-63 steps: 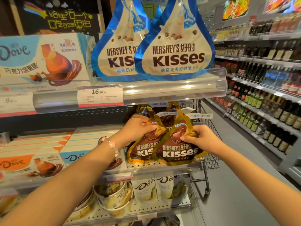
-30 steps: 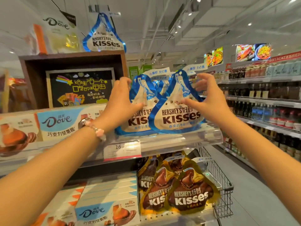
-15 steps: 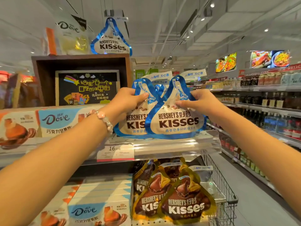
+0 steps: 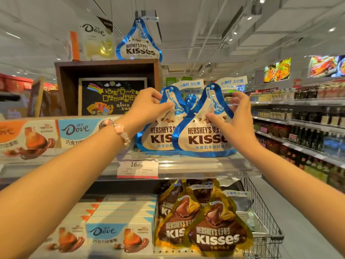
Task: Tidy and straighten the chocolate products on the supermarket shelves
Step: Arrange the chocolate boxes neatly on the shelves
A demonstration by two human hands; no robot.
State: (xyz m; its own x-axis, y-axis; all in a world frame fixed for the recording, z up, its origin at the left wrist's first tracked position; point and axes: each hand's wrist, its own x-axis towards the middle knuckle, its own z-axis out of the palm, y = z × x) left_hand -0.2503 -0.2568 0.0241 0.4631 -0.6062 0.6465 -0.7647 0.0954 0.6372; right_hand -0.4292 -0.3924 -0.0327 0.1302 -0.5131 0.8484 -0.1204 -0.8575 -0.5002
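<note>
Blue-and-white "HERSHEY'S KISSES" bags (image 4: 203, 135) between both hands.

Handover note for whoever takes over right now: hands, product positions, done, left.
Left hand: pinches the top of the left blue Kisses bag.
Right hand: fingers spread, thumb on the right blue Kisses bag; no firm grip.
Both blue bags stand upright on the upper shelf, overlapping.
Gold Kisses bags stand on the shelf below, facing front; they look done.
Left: square the blue bags, then let go.
</note>
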